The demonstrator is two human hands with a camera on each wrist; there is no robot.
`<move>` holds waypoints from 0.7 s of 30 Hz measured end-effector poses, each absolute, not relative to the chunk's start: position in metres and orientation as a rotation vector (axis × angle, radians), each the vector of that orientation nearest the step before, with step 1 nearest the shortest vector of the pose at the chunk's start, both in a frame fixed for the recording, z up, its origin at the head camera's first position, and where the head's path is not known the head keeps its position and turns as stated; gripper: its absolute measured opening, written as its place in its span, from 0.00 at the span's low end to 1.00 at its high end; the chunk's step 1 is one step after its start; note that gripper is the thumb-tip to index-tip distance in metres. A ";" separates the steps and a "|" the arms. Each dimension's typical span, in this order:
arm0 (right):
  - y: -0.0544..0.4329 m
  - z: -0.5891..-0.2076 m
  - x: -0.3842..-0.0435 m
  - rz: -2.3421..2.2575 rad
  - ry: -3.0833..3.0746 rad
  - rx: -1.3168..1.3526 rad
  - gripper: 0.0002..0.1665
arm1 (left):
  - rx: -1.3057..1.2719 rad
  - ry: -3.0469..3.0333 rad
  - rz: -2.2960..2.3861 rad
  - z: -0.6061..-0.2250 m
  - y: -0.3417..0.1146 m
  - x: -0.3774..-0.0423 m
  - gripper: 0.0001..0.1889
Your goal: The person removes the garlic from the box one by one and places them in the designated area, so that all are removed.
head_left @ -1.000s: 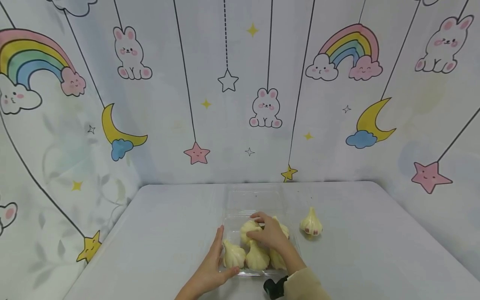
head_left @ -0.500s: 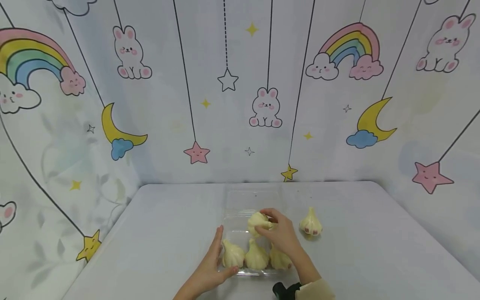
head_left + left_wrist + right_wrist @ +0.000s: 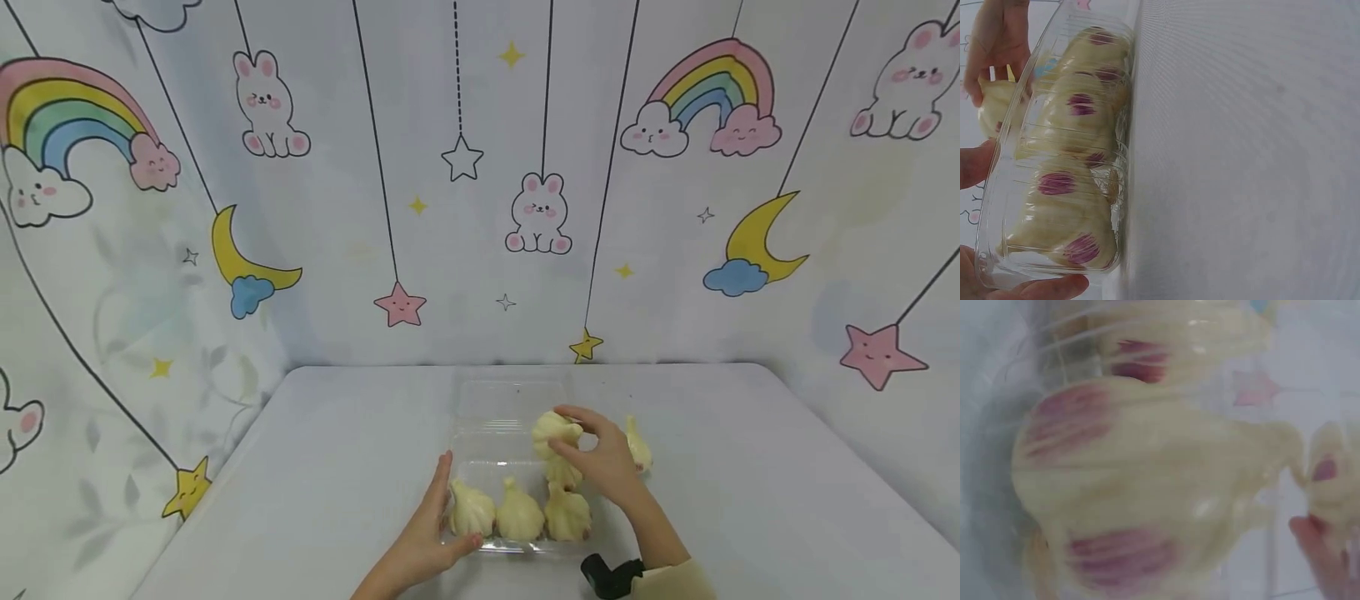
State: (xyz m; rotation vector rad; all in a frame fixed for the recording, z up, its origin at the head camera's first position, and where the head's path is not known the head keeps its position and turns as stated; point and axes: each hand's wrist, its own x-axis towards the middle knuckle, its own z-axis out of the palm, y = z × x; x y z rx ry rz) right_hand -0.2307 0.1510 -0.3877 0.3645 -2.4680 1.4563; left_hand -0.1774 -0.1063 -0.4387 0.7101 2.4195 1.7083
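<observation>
A clear plastic clamshell box (image 3: 517,547) lies on the table with its lid folded back. Along its front stand three pale garlic bulbs (image 3: 520,512) with purple patches. Another bulb (image 3: 566,475) sits behind the right one, partly covered. My left hand (image 3: 427,529) holds the box's left front corner, fingers along the side and thumb at the front. Over the box's back right part, my right hand (image 3: 600,454) grips a garlic bulb (image 3: 551,433) between thumb and fingers. In the left wrist view that held bulb (image 3: 1000,106) shows beyond the box wall.
One more garlic bulb (image 3: 637,446) stands on the white table (image 3: 360,450) right of the box, half hidden by my right hand. The transparent lid (image 3: 517,398) lies flat toward the back. A patterned curtain (image 3: 337,250) surrounds the table.
My right hand has lifted a garlic bulb from the middle of the box and carried it back and to the right. The left hand stays at the box corner.
</observation>
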 end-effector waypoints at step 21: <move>0.192 -0.374 -0.221 1.689 -2.471 0.436 0.24 | 0.670 2.421 1.707 -0.442 -0.106 -0.176 0.55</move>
